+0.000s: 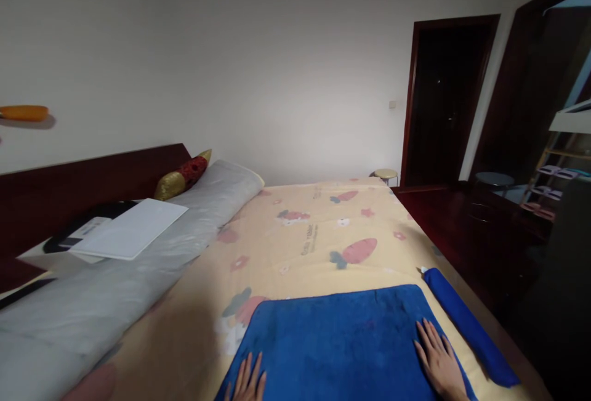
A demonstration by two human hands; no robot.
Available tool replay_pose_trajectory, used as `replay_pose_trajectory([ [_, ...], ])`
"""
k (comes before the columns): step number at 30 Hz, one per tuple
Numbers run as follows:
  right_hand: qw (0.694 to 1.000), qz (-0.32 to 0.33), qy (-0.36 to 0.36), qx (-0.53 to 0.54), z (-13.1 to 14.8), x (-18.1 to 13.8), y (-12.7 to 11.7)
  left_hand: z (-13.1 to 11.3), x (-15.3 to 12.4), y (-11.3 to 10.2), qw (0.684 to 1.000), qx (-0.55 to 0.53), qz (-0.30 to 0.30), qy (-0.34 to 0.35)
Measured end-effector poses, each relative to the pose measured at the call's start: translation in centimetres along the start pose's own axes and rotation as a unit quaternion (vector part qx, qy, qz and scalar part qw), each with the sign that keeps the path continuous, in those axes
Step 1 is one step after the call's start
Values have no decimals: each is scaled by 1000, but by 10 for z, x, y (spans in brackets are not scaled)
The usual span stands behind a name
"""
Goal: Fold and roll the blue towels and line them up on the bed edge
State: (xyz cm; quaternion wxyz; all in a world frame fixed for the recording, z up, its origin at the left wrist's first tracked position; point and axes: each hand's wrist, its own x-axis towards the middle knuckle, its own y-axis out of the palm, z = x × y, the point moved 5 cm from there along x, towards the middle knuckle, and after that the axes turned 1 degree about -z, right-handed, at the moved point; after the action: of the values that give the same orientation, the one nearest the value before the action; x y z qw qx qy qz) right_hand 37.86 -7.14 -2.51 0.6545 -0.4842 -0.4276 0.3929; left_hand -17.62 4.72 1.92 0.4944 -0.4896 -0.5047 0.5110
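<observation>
Head view: a pale wall (286, 81) fills the back of the room, with a dark door (455, 105) at its right end. Before it spreads a bed (364, 216), its peach sheet printed with carrots, flowers and lettering. Long grey bedding (166, 259) runs along the left side, beside a dark red headboard (96, 173). On the near part of the bed, toward the right, lies a blue cloth (341, 345), spread out with rounded far corners and faint dark marks. Just beside its right edge is a narrower blue roll (468, 327). A flat white board (133, 227) rests on the grey bedding, and a red and gold cushion (184, 176) sits farther back.

The right hand (438, 355) lies palm down near the cloth's right edge, fingers extended and slightly apart, gripping nothing. The left hand (247, 381), partly cut off below, rests near the left edge, likewise flat with spread fingers, nothing grasped.
</observation>
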Motion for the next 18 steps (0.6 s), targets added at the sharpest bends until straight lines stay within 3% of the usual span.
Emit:
replay_pose_trajectory([
  [2,1000,-9,-6,-11,-3,0,-1,20,2,-1,1000,17,-4,-14],
  [4,1000,-16,-24,-2,14,3,-4,12,4,-5,1000,29,-12,2],
  [6,998,-11,-59,29,47,6,-6,-20,5,-10,998,17,-23,48],
  [11,976,62,-166,128,158,10,-2,-150,0,-5,970,-61,-12,233],
  [13,963,99,-196,155,195,13,2,-190,-1,0,960,-66,-33,268],
  [15,952,125,-218,176,220,18,4,-217,0,5,953,-62,-49,294],
  [18,945,140,-224,192,232,30,5,-238,9,10,938,-58,-46,337],
])
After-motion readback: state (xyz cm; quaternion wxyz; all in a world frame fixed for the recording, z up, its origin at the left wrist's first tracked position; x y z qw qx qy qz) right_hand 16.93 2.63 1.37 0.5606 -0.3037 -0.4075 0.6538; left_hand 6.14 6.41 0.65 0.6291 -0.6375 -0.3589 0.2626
